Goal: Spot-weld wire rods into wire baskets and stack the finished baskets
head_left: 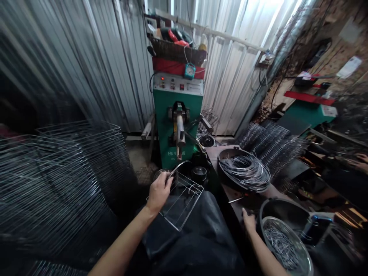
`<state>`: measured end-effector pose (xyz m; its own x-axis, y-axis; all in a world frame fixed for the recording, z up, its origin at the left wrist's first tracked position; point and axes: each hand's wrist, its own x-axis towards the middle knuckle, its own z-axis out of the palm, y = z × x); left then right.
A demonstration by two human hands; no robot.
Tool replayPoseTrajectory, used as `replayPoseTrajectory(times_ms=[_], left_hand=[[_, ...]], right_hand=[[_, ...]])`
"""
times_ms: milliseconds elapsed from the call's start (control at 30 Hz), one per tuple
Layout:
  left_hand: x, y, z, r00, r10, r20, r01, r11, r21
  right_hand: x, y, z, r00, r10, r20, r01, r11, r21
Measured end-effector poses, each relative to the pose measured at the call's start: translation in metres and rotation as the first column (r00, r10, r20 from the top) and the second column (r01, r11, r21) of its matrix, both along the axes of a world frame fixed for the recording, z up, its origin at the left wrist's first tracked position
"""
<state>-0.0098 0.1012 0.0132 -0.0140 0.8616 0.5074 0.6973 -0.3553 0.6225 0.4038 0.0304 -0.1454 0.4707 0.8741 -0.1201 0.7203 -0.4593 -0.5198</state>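
My left hand (159, 190) is closed round the near corner of a rectangular wire rack (181, 202), which it holds tilted over my dark-clothed lap. My right hand (248, 220) rests on the dark work table (230, 191) beside a metal bowl (290, 245) of short wire pieces; its fingers are mostly hidden. Ahead stands a green welding machine (175, 115) with a metal arm (180, 132) pointing toward me.
Stacks of finished wire racks (57, 180) fill the left side. A round pan of coiled wire rings (244, 170) sits on the table, with more wire parts (270, 143) behind it. Corrugated metal walls stand behind. Another person's hand (359, 161) shows at the far right.
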Motion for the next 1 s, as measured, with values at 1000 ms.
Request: replayPoseTrajectory(times_ms=[1000], left_hand=[[-0.020, 0.084, 0.027, 0.966, -0.108, 0.233, 0.230, 0.770, -0.595]], right_hand=[[-0.192, 0.185, 0.166, 0.648, 0.655, -0.389, -0.620, 0.750, 0.229]])
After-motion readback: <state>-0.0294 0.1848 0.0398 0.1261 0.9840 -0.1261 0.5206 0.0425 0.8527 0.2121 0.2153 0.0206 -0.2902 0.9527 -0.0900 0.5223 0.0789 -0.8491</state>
